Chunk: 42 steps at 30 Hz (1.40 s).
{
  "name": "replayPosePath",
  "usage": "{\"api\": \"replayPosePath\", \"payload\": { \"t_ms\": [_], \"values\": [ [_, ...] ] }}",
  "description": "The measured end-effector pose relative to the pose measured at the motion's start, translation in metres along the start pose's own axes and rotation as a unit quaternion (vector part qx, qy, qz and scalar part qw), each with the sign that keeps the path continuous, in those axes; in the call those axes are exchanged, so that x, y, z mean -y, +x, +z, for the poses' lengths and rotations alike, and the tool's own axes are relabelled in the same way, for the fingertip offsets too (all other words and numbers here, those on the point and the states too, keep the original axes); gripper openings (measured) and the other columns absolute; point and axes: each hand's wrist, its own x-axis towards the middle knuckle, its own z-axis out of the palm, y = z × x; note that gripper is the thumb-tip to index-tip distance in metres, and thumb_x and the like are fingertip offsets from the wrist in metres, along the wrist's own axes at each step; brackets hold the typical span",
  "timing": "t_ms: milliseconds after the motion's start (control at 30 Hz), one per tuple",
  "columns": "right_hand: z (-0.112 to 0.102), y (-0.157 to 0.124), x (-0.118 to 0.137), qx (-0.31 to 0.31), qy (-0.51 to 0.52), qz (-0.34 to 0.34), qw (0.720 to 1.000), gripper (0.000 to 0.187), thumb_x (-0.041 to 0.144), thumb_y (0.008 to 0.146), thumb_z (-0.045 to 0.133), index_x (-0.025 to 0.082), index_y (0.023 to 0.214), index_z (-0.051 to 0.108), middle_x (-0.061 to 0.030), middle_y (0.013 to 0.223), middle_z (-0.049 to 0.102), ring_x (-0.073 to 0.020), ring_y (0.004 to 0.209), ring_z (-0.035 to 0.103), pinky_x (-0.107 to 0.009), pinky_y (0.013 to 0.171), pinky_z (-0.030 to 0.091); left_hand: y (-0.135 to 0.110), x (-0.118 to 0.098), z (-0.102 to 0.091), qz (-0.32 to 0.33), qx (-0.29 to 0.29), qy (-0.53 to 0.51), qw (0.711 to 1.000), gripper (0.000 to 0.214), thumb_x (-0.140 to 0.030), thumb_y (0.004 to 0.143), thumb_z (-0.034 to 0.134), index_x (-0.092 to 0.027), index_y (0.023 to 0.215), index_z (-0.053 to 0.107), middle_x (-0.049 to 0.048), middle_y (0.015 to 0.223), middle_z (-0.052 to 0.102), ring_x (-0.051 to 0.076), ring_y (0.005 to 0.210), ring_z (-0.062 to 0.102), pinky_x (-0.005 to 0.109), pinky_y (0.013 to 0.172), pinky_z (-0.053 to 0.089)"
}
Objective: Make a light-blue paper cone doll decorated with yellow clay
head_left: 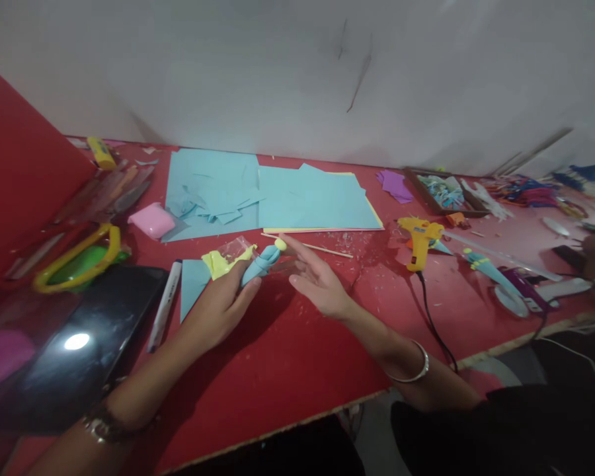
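Note:
My left hand (pixel 221 301) is closed around a light blue rolled paper piece (pixel 260 264), thumb on its near side. On the tip of this roll sits a small yellow ball (pixel 280 244). My right hand (pixel 322 284) is open beside it, fingers stretched out and thumb apart; its index fingertip is close to the ball, and whether they touch I cannot tell. Soft yellow material (pixel 219 264) in a clear wrapper lies just behind my left hand. A thin wooden stick (pixel 330 251) lies beyond both hands.
Light blue sheets (pixel 312 198) lie along the back. On the right are a yellow glue gun (pixel 420 243) with its cord, a similar blue roll (pixel 490 270) and a tray of scraps (pixel 469 213). A marker (pixel 165 305) and a shiny black slab (pixel 89 350) are left.

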Motion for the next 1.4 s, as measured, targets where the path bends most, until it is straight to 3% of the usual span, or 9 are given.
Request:
{"api": "replayPosePath", "payload": {
  "t_ms": [233,367,567,733,900,1200,1300,1400],
  "values": [
    [0.0,0.0,-0.004,0.007,-0.035,-0.024,0.999,0.059,0.016,0.083,0.041,0.034,0.137,0.027,-0.0031,0.128,0.046,-0.0163,0.101,0.057,-0.04,0.094,0.046,0.0,0.001,0.0,-0.006,-0.008,-0.01,1.0,0.047,-0.048,0.09,0.026,-0.019,0.124,0.041,0.0048,0.098,0.065,0.022,0.085,0.06,0.029,0.074,0.045],
    [-0.003,0.001,-0.002,-0.01,-0.034,-0.03,0.999,0.062,0.017,0.083,0.042,0.036,0.138,0.02,-0.0037,0.132,0.041,-0.0151,0.096,0.058,-0.039,0.092,0.046,-0.001,0.003,0.001,-0.003,-0.009,-0.023,1.0,0.047,-0.048,0.09,0.026,-0.019,0.124,0.042,0.005,0.101,0.064,0.022,0.086,0.059,0.029,0.075,0.045],
    [-0.002,0.005,-0.009,-0.029,0.031,-0.007,0.999,0.044,0.026,0.079,0.054,0.028,0.122,0.043,-0.0038,0.107,0.054,-0.013,0.083,0.058,-0.035,0.085,0.048,-0.003,-0.001,0.002,0.037,0.011,-0.084,0.996,0.047,-0.045,0.092,0.023,-0.019,0.126,0.042,0.0063,0.107,0.062,0.021,0.091,0.058,0.029,0.08,0.046],
    [0.006,0.006,-0.018,-0.024,0.076,0.063,0.995,0.042,0.032,0.07,0.064,0.026,0.108,0.049,-0.0024,0.105,0.057,-0.0117,0.078,0.056,-0.032,0.081,0.049,-0.003,-0.009,0.003,0.068,0.045,-0.078,0.994,0.045,-0.041,0.091,0.025,-0.018,0.126,0.042,0.0092,0.124,0.055,0.024,0.112,0.051,0.036,0.095,0.04],
    [0.008,0.006,-0.018,-0.06,0.08,0.093,0.991,0.038,0.033,0.065,0.068,0.024,0.099,0.053,0.0005,0.088,0.059,-0.012,0.077,0.056,-0.031,0.08,0.047,0.0,-0.011,0.003,0.101,0.058,-0.009,0.993,0.036,-0.036,0.09,0.03,-0.018,0.105,0.056,0.0086,0.105,0.062,0.023,0.096,0.057,0.037,0.083,0.046],
    [0.007,0.004,-0.013,-0.005,0.008,0.068,0.998,0.034,0.033,0.072,0.065,0.021,0.102,0.055,-0.0023,0.095,0.061,-0.0149,0.087,0.057,-0.032,0.08,0.047,0.002,-0.01,-0.001,0.149,0.067,0.039,0.986,0.034,-0.032,0.09,0.03,-0.02,0.089,0.061,0.0048,0.093,0.063,0.019,0.088,0.059,0.03,0.076,0.047],
    [0.005,0.007,-0.013,-0.033,-0.003,0.094,0.995,0.036,0.033,0.071,0.064,0.02,0.104,0.054,-0.0033,0.094,0.061,-0.0156,0.085,0.058,-0.032,0.077,0.048,0.003,-0.005,-0.002,0.145,0.035,0.061,0.987,0.032,-0.034,0.09,0.032,-0.02,0.087,0.06,0.0044,0.086,0.063,0.019,0.084,0.059,0.03,0.073,0.046],
    [-0.002,0.01,-0.013,-0.093,-0.031,0.115,0.989,0.037,0.03,0.07,0.063,0.02,0.104,0.052,-0.0055,0.102,0.061,-0.016,0.088,0.059,-0.033,0.08,0.048,0.005,0.003,-0.005,0.127,-0.052,0.09,0.986,0.025,-0.033,0.088,0.038,-0.02,0.084,0.059,0.0035,0.081,0.062,0.019,0.08,0.058,0.031,0.072,0.046]
  ]
}}
